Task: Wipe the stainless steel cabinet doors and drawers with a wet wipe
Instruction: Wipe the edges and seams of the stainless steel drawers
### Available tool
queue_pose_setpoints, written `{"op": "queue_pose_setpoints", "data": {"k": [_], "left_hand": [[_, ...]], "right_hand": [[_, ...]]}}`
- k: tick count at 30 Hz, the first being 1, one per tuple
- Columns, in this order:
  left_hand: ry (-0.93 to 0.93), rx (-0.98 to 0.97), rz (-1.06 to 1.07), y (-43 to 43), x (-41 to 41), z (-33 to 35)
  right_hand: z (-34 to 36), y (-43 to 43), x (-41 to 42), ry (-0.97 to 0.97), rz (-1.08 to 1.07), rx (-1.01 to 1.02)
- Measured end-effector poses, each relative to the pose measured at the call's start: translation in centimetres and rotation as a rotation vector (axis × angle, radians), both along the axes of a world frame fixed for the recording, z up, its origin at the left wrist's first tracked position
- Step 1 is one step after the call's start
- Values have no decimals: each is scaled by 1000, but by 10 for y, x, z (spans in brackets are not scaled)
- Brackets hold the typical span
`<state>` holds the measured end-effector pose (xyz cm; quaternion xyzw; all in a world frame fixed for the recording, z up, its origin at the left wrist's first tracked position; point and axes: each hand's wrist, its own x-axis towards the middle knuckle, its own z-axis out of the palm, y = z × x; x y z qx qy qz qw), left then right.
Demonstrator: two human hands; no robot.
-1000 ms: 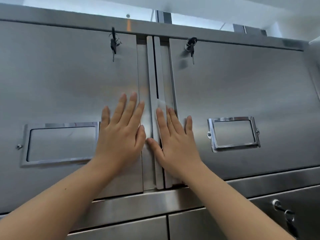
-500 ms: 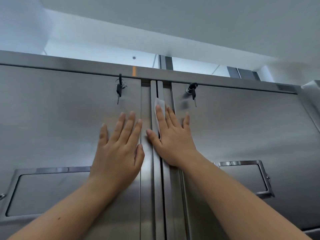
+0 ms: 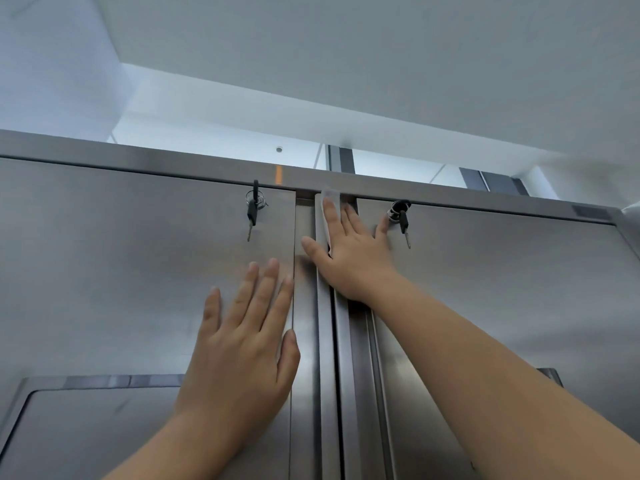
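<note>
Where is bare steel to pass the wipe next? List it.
Bare: right door beyond right key; left door between left key and recessed frame. Crowded: centre seam, where right hand presses the wet wipe beside left hand.

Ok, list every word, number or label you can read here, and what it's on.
None can be read.
The dark plate at the right end of the cabinet top rail is too blurred to read.
The orange mark on that rail shows no letters.
</note>
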<state>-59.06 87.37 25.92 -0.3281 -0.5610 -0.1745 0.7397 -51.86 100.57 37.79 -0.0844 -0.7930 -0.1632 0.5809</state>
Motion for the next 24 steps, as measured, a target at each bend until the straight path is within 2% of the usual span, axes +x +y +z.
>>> {"op": "queue_pose_setpoints", "data": {"k": [10,18,24], "left_hand": [[-7,5,26,1,0,0],[-33,-15,40,0,2,1],[-35,-27,32,0,1,1]], "right_hand": [[-38,6,-3,60,6,60],[1,-3,0,28,-10,-1],[-51,4,-3,77,10,79]]}}
